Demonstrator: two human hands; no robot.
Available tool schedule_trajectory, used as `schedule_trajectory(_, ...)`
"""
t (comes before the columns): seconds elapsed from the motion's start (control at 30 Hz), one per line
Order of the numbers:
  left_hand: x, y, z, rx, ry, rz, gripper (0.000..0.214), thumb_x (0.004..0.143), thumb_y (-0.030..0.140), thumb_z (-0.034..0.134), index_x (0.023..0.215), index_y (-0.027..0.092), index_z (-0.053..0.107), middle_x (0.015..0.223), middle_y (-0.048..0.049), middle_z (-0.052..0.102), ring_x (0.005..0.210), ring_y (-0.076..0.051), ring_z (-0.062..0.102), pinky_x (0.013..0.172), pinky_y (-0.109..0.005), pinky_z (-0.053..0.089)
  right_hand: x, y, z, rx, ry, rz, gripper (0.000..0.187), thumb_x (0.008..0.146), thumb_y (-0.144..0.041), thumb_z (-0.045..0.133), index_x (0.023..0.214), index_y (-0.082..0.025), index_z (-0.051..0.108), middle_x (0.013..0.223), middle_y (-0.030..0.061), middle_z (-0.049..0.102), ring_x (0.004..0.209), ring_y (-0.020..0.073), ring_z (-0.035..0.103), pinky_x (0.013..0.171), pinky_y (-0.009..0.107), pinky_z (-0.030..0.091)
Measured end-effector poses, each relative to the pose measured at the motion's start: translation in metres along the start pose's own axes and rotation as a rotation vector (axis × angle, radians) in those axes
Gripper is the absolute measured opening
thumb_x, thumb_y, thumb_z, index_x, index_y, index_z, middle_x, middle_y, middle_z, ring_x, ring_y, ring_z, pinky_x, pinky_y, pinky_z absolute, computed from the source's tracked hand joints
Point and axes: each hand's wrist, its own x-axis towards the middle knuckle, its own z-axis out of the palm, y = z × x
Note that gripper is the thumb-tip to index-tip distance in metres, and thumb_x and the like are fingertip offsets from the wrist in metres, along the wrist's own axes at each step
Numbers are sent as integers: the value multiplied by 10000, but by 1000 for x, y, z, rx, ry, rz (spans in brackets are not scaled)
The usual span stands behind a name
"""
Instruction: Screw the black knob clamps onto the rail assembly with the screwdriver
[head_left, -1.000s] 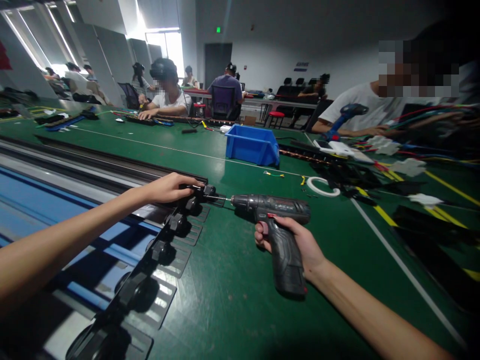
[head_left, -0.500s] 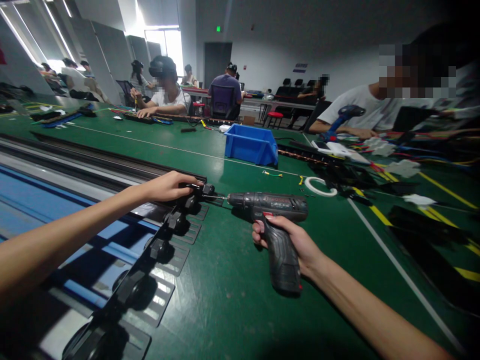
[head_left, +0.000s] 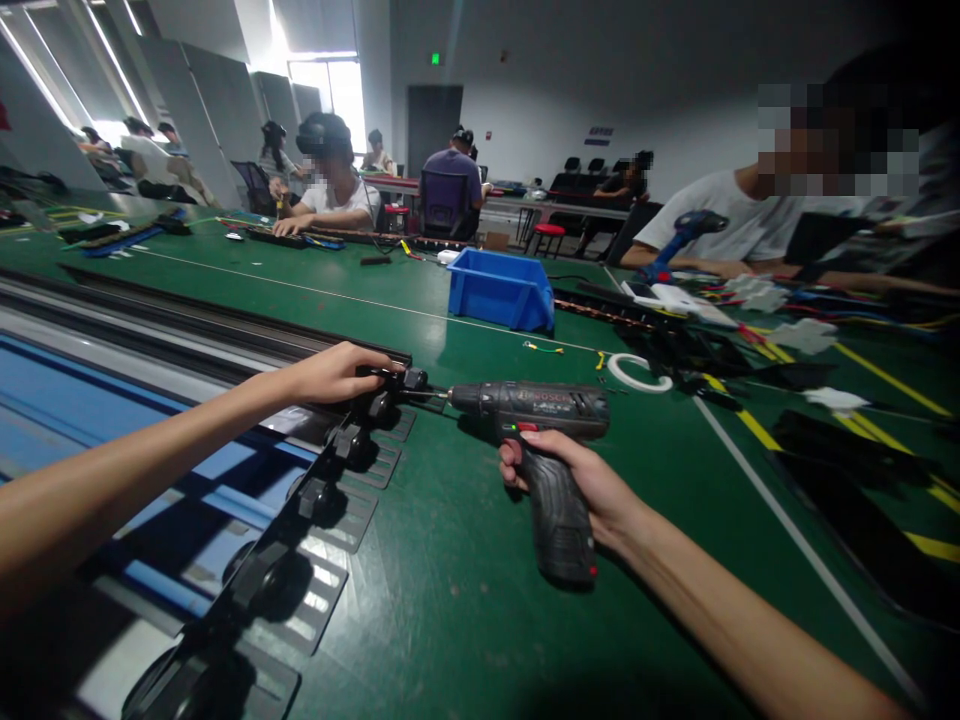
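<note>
My right hand [head_left: 577,480] is wrapped round the grip of a dark cordless drill [head_left: 540,420] held sideways over the green table [head_left: 465,560]. Its bit points left into a small black fitting [head_left: 405,381] at the far end of a long black rail [head_left: 300,520] carrying several black wheel-like parts. My left hand [head_left: 337,372] is closed on that end of the rail, fingers pressed against the fitting just beside the bit tip.
A blue bin [head_left: 501,290] stands beyond the drill, a white tape ring [head_left: 637,372] to its right. Coloured wires and white connectors [head_left: 787,320] clutter the right side by a seated person [head_left: 720,235]. Other people [head_left: 330,190] work at the far edge. A blue conveyor [head_left: 90,410] runs on the left.
The drill and my right hand have shifted slightly left and up toward the fitting. My left hand has stayed on the rail end.
</note>
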Motion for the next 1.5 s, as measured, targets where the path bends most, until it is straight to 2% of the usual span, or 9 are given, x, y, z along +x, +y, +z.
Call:
schedule_trajectory(0.2,0,-1,1,-21,6,-31,443,898,303,530,1311,188,640,1312,-71,661,1208,-237,609,1025,-324,460,2,3,1,104,17,3,165,836,-299,672,831,-137,642,741,34,636,638,139,606,642,264,505)
schedule_trajectory(0.4,0,2,1,-19,4,-30,485,900,304,519,1365,185,586,1359,-71,627,1199,-228,602,1006,-297,457,5,3,0,199,10,109,173,857,-281,639,835,-110,650,779,64,640,705,138,639,602,202,541)
schedule_trajectory(0.63,1,2,1,-18,16,-34,509,893,308,518,1382,170,557,1339,-91,632,1120,-229,630,942,-271,470,6,3,-2,220,-13,125,208,901,-279,588,849,-95,672,838,92,655,746,138,655,613,179,572)
schedule_trajectory(0.8,1,4,2,-8,29,-53,495,876,295,523,1353,173,578,1231,-70,686,1048,-218,651,890,-256,478,5,7,-4,226,-19,94,211,889,-287,607,892,-91,685,851,94,664,789,150,668,682,200,579)
schedule_trajectory(1.0,0,11,0,3,62,-100,512,897,342,503,1375,164,557,1040,-51,732,884,-200,658,811,-263,475,-3,6,-4,218,-9,68,208,856,-280,586,854,-100,690,851,101,679,772,160,668,652,203,565)
schedule_trajectory(1.13,2,11,0,45,169,-139,440,941,446,445,1185,160,674,1001,-59,727,856,-202,632,761,-265,458,-6,5,-5,292,85,34,182,840,-286,580,864,-139,685,857,92,689,759,171,665,693,246,583)
schedule_trajectory(1.2,2,8,0,123,211,-167,444,952,493,426,1008,156,710,859,-51,711,745,-181,600,682,-259,424,-5,5,-6,343,128,-11,161,846,-288,588,885,-159,676,869,86,691,780,178,665,742,272,592)
schedule_trajectory(1.3,0,0,-2,264,236,-215,477,964,521,402,805,166,679,633,-26,605,578,-148,502,583,-265,331,1,5,-9,419,173,-61,154,878,-308,587,917,-178,660,913,82,699,844,185,678,795,286,597)
schedule_trajectory(1.5,-4,-21,-4,304,228,-296,542,973,539,352,704,175,651,574,-28,563,534,-148,470,550,-275,283,7,3,-16,412,174,-31,343,962,-462,513,1033,-153,642,1091,139,717,1030,211,699,904,321,590)
